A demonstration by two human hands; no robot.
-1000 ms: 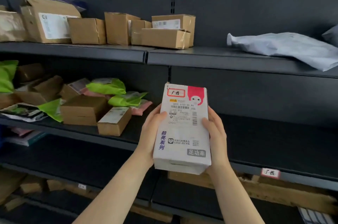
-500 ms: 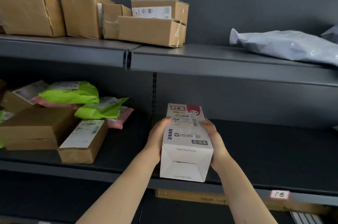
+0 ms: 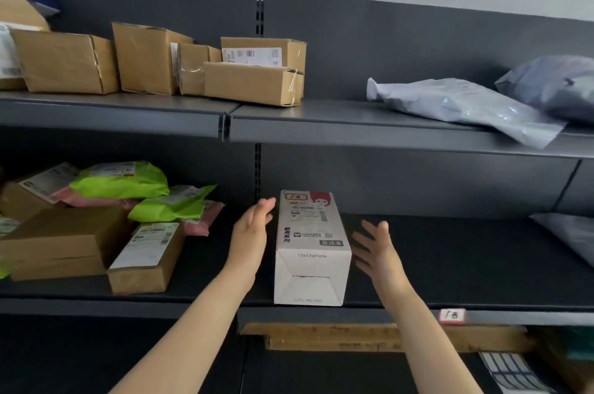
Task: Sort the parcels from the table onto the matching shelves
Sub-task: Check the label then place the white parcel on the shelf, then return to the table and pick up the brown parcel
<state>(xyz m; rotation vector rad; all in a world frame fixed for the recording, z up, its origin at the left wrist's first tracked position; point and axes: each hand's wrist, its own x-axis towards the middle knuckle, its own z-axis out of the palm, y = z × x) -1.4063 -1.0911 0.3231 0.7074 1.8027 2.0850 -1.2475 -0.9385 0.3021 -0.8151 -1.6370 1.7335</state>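
White parcel box lies flat on the middle shelf, long axis running near to far, near end flush with the shelf's front edge. Printed top face up: red-framed label and pink graphic at the far end, barcode label below it, "12x12x21cm" at the near end.

Left hand sits just left of the box, palm toward its side, fingers straight and together, tips next to the box's far left corner (contact there cannot be told). It grips nothing.

Right hand is right of the box with a clear gap, fingers spread wide, slightly motion-blurred, holding nothing.

A small red-bordered tag is stuck to the front lip of the same shelf, right of the box and under the right forearm; its characters look like those on the box's label.

Left bay of the middle shelf: brown cardboard boxes, green mailer bags and a pink bag, piled together, apart from the white box.

Upper shelf: a row of cardboard boxes at left, a grey poly mailer at right with its corner overhanging the edge, and a darker bag at far right.
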